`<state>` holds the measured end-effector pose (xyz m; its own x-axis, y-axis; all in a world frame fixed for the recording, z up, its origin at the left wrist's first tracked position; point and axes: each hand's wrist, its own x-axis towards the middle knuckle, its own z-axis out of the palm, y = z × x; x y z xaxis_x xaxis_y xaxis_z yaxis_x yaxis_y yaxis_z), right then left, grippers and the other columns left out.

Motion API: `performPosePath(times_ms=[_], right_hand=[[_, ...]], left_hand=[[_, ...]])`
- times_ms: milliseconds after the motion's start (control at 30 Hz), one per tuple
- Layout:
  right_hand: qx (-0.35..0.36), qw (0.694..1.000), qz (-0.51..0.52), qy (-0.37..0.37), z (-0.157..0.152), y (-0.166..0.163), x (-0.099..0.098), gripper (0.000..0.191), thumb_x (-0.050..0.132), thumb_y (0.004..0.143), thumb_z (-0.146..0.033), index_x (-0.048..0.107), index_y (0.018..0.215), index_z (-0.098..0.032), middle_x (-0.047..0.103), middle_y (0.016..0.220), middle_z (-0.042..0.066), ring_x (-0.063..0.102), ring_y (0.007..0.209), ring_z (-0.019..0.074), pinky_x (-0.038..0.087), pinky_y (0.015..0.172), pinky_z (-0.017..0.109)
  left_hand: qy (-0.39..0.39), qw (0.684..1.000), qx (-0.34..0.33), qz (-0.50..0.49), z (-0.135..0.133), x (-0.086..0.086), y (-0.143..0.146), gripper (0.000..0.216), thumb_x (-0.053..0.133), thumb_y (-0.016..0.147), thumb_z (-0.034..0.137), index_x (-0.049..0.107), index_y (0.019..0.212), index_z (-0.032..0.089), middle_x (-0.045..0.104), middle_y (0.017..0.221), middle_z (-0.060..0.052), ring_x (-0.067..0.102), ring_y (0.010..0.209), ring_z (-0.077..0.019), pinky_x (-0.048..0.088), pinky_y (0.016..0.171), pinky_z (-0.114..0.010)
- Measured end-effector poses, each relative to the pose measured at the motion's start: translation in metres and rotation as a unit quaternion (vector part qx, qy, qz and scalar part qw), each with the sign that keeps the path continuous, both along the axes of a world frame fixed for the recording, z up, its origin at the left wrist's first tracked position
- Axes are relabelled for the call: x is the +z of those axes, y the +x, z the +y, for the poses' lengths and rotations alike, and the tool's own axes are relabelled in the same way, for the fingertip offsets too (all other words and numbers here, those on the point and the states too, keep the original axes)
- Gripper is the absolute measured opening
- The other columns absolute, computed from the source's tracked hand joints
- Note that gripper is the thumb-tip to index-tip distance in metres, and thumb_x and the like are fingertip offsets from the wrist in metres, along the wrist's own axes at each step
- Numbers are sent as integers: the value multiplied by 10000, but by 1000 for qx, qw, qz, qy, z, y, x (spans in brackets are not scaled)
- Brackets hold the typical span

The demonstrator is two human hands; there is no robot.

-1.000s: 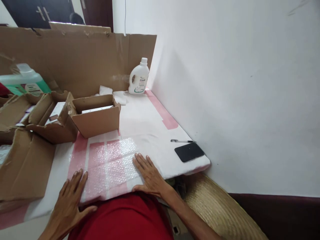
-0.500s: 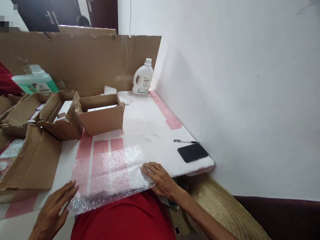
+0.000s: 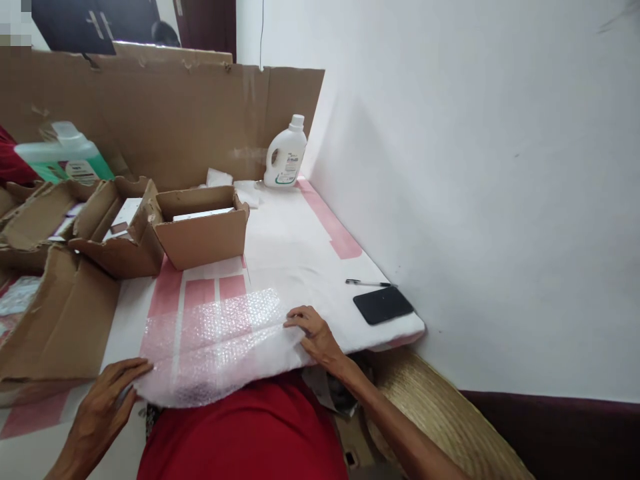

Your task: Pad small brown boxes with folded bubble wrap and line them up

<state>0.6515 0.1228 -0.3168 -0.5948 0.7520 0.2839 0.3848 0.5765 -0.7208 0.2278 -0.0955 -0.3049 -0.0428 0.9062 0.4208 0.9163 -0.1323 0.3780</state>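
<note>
Clear bubble wrap (image 3: 220, 347) on pink-and-white table (image 3: 300, 247)

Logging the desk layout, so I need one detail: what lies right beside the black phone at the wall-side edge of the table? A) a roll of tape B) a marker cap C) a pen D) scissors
C: a slim pen lies just behind the black phone, near the wall at the right edge of the table.

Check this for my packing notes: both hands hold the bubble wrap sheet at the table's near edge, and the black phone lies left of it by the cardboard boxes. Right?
Not quite. The head view shows the black phone right of the bubble wrap sheet, near the wall beside a pen. Left hand and right hand do hold the sheet.
</note>
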Motion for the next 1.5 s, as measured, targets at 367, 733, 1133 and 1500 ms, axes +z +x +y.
performPosePath(times_ms=[367,733,1133,1500], right_hand=[[-189,982,-23,-3,10,-37,0,372,541,988,-465,549,698,-233,604,740,21,571,724,197,459,694,326],[-265,964,-14,14,14,-54,-2,501,472,1002,-606,504,668,-233,558,723,0,516,635,164,403,642,302],[-36,975,42,213,-40,-143,34,555,482,1023,-559,565,1330,-104,655,1292,176,577,1232,277,473,1076,426],[70,978,-155,123,-49,-171,3,923,413,973,-721,255,1590,-52,319,1648,196,231,1554,313,212,1264,529]], left_hand=[[-129,937,284,-154,38,20,21,447,580,785,655,736,888,250,771,877,-32,717,819,-232,563,768,-329],[-160,931,296,-138,41,21,23,467,523,797,643,704,932,234,744,858,-44,694,797,-221,527,765,-328],[44,991,92,88,82,18,79,393,415,979,336,610,1277,169,679,1245,-143,619,1173,-270,475,1045,-426],[-40,985,60,154,95,-45,92,692,352,964,414,334,1554,51,425,1578,-242,334,1507,-366,296,1191,-565]])
